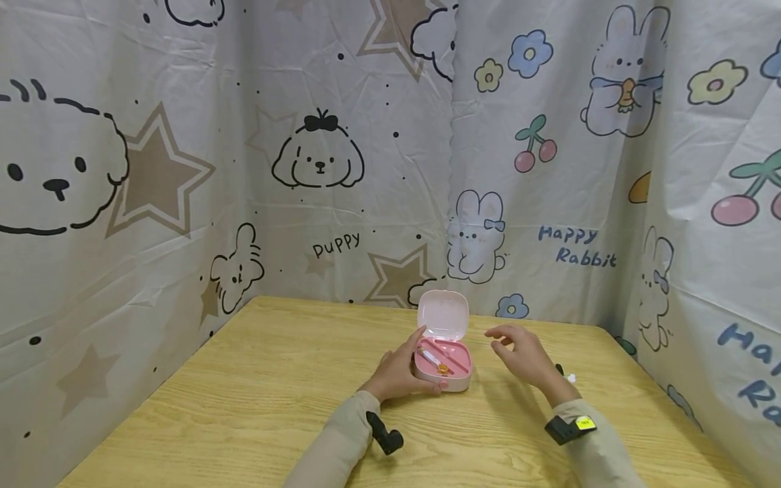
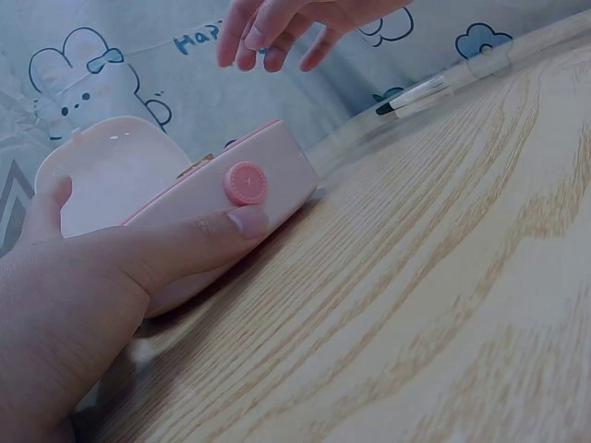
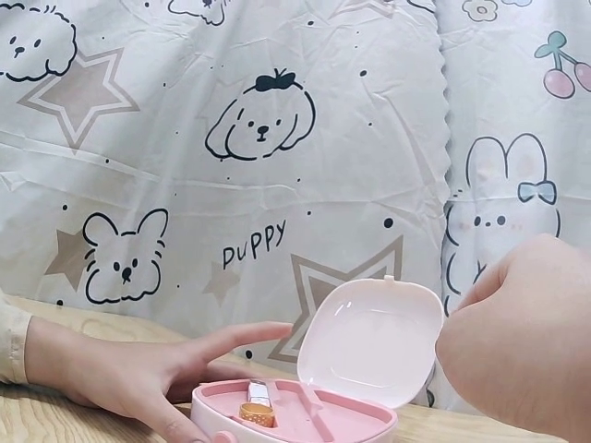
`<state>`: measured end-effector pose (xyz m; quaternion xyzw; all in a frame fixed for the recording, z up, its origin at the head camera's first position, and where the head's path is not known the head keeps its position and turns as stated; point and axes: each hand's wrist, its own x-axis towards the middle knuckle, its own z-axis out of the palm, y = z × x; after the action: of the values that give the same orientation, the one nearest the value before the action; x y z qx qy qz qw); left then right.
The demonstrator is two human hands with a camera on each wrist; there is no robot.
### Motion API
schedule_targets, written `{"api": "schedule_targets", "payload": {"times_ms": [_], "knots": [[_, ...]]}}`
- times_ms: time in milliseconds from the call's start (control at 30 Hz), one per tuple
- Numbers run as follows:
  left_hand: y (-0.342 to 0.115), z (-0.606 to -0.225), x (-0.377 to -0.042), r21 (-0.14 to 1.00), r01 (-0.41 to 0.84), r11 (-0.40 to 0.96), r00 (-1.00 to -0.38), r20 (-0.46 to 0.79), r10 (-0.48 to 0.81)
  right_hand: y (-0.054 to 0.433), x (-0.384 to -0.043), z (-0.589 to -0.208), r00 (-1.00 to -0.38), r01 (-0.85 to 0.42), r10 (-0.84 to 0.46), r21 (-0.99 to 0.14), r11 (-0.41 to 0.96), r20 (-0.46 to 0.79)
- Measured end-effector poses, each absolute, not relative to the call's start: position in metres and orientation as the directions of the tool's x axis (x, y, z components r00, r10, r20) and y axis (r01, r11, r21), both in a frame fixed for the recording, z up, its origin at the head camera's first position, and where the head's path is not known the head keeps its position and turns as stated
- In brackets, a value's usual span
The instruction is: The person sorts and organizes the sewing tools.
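A small pink-and-white case [image 1: 448, 383] stands on the wooden table with its lid [image 1: 443, 315] raised at the back. My left hand [image 1: 399, 371] grips it from the left, the thumb lying along the front beside a round pink button [image 2: 246, 183]. Inside the pink compartment, left of a slanting divider [image 3: 316, 413], lies a small white piece with an orange-gold, ring-like end [image 3: 257, 415]. Right of the case my right hand [image 1: 518, 354] hovers above the table, fingers loosely bent and holding nothing. In the right wrist view, that hand overlaps the lid's right edge.
A white pen-like thing with a black end [image 2: 411, 95] lies on the table to the right, partly hidden behind my right wrist in the head view. Printed curtains [image 1: 342, 271] hang along the table's back and sides. The table [image 1: 274, 379] has light wood grain.
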<state>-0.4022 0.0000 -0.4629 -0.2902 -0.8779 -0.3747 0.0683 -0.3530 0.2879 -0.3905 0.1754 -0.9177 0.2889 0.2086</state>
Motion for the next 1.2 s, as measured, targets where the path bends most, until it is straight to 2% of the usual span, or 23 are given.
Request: {"api": "schedule_targets", "payload": {"times_ms": [1200], "knots": [[0.0, -0.46, -0.398, 0.634, 0.559, 0.534, -0.822, 0.339, 0.458, 0.307, -0.353, -0.392, -0.844, -0.423, -0.149, -0.469, 0.776, 0.515]]}}
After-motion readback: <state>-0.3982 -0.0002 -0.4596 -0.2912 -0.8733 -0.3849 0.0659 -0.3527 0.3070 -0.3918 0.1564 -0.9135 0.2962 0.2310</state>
